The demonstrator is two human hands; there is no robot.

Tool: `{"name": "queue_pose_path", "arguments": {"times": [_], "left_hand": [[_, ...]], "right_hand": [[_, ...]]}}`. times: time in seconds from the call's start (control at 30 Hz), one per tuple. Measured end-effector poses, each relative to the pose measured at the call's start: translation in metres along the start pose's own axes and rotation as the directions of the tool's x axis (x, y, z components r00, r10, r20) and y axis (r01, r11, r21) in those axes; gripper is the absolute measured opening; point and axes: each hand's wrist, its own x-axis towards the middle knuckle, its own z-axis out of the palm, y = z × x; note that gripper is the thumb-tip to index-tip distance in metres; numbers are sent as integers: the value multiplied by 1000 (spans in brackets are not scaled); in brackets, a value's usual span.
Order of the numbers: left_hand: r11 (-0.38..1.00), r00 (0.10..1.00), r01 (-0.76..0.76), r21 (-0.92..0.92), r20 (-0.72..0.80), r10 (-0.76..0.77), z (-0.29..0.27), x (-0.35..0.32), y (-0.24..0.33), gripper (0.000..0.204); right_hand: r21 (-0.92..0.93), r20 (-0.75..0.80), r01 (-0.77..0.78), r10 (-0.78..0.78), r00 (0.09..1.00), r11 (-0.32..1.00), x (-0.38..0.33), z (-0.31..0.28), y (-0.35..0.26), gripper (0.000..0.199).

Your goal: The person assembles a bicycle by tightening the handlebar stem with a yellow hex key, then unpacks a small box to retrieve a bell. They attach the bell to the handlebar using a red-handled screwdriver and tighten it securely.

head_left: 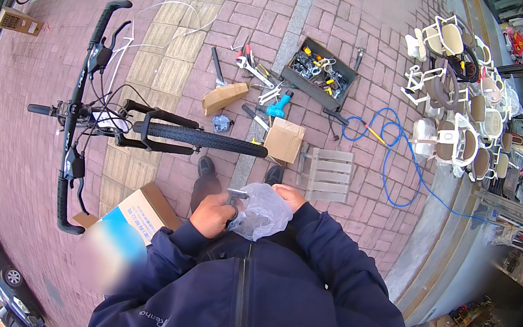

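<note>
The plastic bag (262,213) sits between both hands, the right hand (289,197) pinching its top and the left hand (213,213) closed around a small metal part (237,195) at its side, above red brick paving (367,16), a bicycle (117,121) just ahead.

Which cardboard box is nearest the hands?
The open cardboard box with the blue side, just beside the left hand. The small plain brown box past the front tyre and the one near the kerb lie farther off.
</note>
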Motion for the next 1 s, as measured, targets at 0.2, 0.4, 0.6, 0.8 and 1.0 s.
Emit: {"name": "queue_pose_path", "arguments": {"times": [0.2,0.4,0.6,0.8,1.0], "left_hand": [[967,990,129,-221,-25,-138,2,15,6,35],[998,990,-49,41,136,43,-9,39,3,38],[998,999,-18,65,38,15,-35,47,2,22],[975,990,-78,-209,102,101,-51,40,2,31],[990,998,-65,126,-4,66,-65,51,5,22]], "right_hand": [[429,-104,-92,150,983,899,3,-24,-4,17],[337,48,-83,70,996,938,17,11,-43,17],[154,90,-96,83,992,983,42,42,-71,21],[59,57,-155,151,987,986,60,64,-88,17],[-245,-17,-263,267,964,933,80,95,-113,20]]}}
